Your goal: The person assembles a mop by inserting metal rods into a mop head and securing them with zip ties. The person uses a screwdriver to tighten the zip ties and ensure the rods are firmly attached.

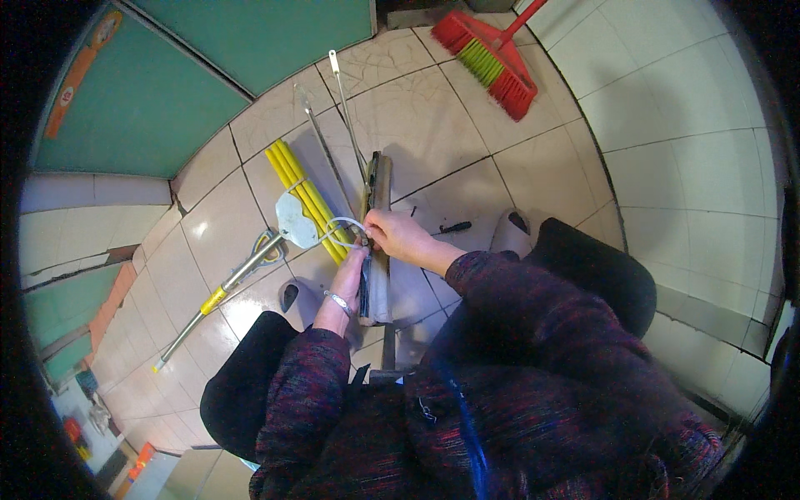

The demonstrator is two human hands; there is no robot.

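Between my knees stands a long grey-and-black bar (380,287), which looks like a squeegee or mop head. My left hand (350,273) is closed around its middle from the left side. My right hand (402,237) has its fingers pinched together at the same spot, beside a thin white cord loop (332,222). Whether the fingertips grip the cord or the bar's joint is hard to make out. Two thin metal rods (346,108) reach away from the bar across the floor. Just left of my hands lie several yellow poles (297,177) in a bundle.
A metal pole (250,264) with a yellow grip and a pale flat plate (295,220) lies on the left. Far right stands a red broom (487,62) with green bristles. A small black piece (455,227) rests on the tiles. Green cabinet doors (275,42) border the far side.
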